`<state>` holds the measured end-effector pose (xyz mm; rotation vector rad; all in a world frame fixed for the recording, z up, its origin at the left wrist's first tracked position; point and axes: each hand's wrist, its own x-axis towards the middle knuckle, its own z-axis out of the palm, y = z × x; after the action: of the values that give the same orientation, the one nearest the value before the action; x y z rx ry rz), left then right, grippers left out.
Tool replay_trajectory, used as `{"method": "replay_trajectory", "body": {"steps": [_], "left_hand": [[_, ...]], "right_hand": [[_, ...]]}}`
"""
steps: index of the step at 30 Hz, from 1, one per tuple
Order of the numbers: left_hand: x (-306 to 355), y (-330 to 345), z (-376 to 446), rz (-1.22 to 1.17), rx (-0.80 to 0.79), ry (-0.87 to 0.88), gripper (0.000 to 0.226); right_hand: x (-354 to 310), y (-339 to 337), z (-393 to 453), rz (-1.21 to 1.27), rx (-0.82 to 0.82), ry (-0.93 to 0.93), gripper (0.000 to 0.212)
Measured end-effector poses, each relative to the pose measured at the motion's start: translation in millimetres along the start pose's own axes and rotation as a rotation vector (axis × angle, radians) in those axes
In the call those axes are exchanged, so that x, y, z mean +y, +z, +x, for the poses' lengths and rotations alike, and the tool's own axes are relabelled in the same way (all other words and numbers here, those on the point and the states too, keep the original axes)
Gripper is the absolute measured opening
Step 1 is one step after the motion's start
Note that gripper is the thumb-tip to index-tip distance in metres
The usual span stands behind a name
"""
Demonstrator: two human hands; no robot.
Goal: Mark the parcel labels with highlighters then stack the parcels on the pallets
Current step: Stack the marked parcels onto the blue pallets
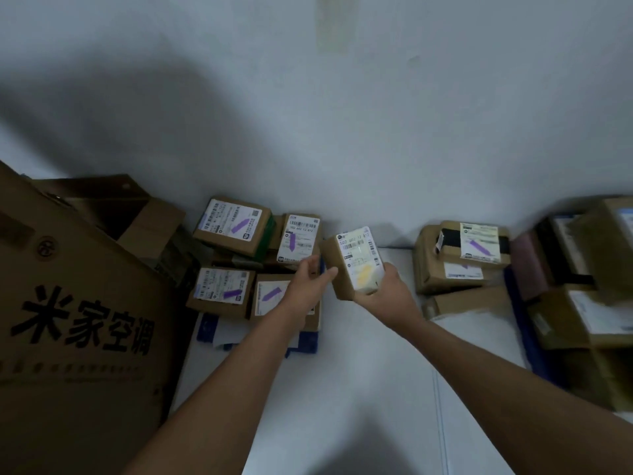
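A: From the head view, what do the hands hold?

B: Both are on one small cardboard parcel (346,265), a brown rectangular box held above the pale floor (359,354). The right hand (388,289) has its grip closed around the near end from below, fingers curled under the box. The left hand (310,281) touches the box's left side, thumb against the cardboard, fingers loosely bent; it is hard to tell whether they truly clasp it.

A: And its label?

B: A glossy white label (359,257) covers the top face, printed with barcodes, carrying a yellow highlighter stroke near the lower end.

A: Where do the other parcels sit?

B: To the left, a cluster of flat brown boxes (236,255) rests on a blue pallet (207,329) against the white wall; their labels bear purple strokes. To the right, another stack (459,258) has a purple-marked label on top. A large printed carton (78,323) stands at far left.
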<state>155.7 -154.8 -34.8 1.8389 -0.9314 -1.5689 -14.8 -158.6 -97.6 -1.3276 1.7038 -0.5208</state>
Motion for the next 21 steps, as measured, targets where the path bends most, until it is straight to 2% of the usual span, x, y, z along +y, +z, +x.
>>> {"method": "replay_trajectory", "body": {"steps": [4,7,9,12,13,17,19,21], "left_hand": [[3,13,-14,-0.066,-0.115,0.077,0.087],[3,13,-21,-0.117,-0.130,0.122,0.098],[6,11,-25,-0.141,-0.125,0.140,0.096],[11,2,-32,-0.115,-0.117,0.136,0.086],[12,-2,-35,-0.091,-0.133,0.134,0.079],[8,-14,-44,-0.056,-0.193,0.088,0.061],[5,-15,-45,-0.055,-0.216,0.075,0.058],[3,-15,-45,-0.043,-0.236,0.067,0.062]], "right_hand": [[-18,-14,-11,-0.052,0.021,-0.128,0.079],[-27,-27,-21,-0.044,0.023,-0.185,0.079],[-31,-36,-28,0.009,0.000,-0.224,0.075],[-35,-52,-33,0.108,-0.072,-0.198,0.043],[-35,-56,-34,0.182,-0.107,-0.146,0.040],[-34,-64,-29,0.474,-0.205,0.094,0.059],[-32,-65,-30,0.512,-0.260,0.118,0.064],[-33,-66,-35,0.517,-0.308,0.100,0.058]]}}
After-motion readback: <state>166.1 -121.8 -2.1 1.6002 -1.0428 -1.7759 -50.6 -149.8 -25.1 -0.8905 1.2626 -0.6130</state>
